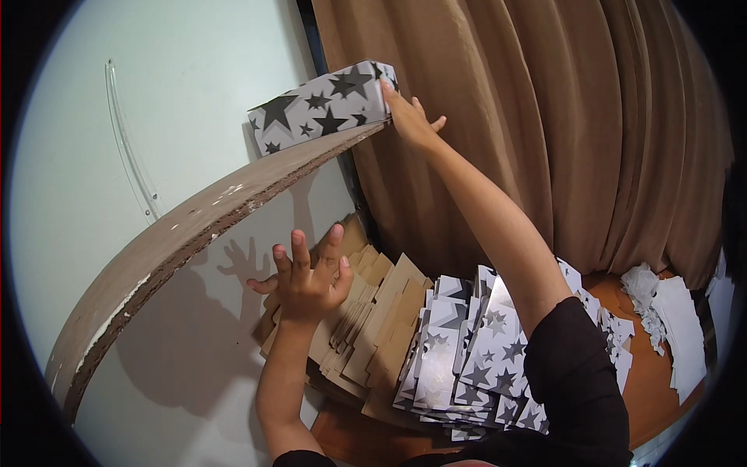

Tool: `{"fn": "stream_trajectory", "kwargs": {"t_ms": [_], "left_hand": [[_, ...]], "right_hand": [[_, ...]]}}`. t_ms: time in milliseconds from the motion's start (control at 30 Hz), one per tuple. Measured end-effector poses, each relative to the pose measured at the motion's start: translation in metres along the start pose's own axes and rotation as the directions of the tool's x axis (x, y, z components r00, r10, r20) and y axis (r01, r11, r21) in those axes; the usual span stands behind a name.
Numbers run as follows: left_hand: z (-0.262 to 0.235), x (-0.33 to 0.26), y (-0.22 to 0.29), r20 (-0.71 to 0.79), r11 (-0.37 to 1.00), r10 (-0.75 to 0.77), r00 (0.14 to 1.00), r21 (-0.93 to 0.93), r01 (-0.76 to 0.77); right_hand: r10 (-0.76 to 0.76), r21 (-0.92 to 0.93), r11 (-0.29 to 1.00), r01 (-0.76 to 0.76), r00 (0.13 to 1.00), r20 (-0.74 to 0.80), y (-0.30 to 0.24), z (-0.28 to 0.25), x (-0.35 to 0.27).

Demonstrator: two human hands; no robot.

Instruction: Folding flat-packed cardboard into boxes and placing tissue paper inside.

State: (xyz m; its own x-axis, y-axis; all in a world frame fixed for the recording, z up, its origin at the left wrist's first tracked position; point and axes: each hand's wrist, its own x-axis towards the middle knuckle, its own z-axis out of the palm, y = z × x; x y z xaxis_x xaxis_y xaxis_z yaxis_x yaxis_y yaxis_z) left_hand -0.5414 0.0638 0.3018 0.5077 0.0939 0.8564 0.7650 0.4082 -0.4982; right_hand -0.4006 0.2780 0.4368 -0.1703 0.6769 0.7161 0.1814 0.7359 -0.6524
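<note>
1 star-patterned box [323, 109] sits on the shelf [194, 226], right hand [408, 117] pressed against its end; left hand [307, 280] hovers, fingers spread, holding nothing.

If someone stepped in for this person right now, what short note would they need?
Right hand: pressed flat against the end of a star-patterned box sitting on the shelf; not gripping it.
Left hand: empty, fingers spread, raised above the flat brown cardboard pieces.
Star-patterned flat sheets lie stacked beside those.
Done: one box on the shelf.
Left: both piles are untouched.
</note>
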Motion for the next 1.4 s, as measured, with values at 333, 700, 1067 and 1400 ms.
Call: {"fn": "stream_trajectory", "kwargs": {"t_ms": [333, 700, 1067, 1400], "left_hand": [[-0.016, -0.026, 0.011, 0.113, 0.992, -0.024, 0.993, -0.12, 0.038], [-0.102, -0.077, 0.193, 0.659, 0.517, -0.269, 0.703, -0.517, 0.682], [-0.23, -0.109, 0.377, 0.746, 0.075, 0.346, 0.569, -0.626, 0.776], [-0.28, -0.07, 0.453, 0.697, 0.016, 0.372, 0.614, -0.666, 0.746]], "right_hand": [[0.078, 0.18, 0.981, -0.073, 0.997, -0.022, -0.002, -0.023, 0.003], [-0.018, -0.022, 1.0, 0.01, 0.926, -0.377, 0.15, -0.142, -0.221], [0.258, -0.585, 0.572, -0.575, 0.803, -0.538, 0.192, -0.255, -0.601], [0.491, -0.634, 0.556, -0.537, 0.828, -0.27, 0.182, -0.345, -0.669]]}}
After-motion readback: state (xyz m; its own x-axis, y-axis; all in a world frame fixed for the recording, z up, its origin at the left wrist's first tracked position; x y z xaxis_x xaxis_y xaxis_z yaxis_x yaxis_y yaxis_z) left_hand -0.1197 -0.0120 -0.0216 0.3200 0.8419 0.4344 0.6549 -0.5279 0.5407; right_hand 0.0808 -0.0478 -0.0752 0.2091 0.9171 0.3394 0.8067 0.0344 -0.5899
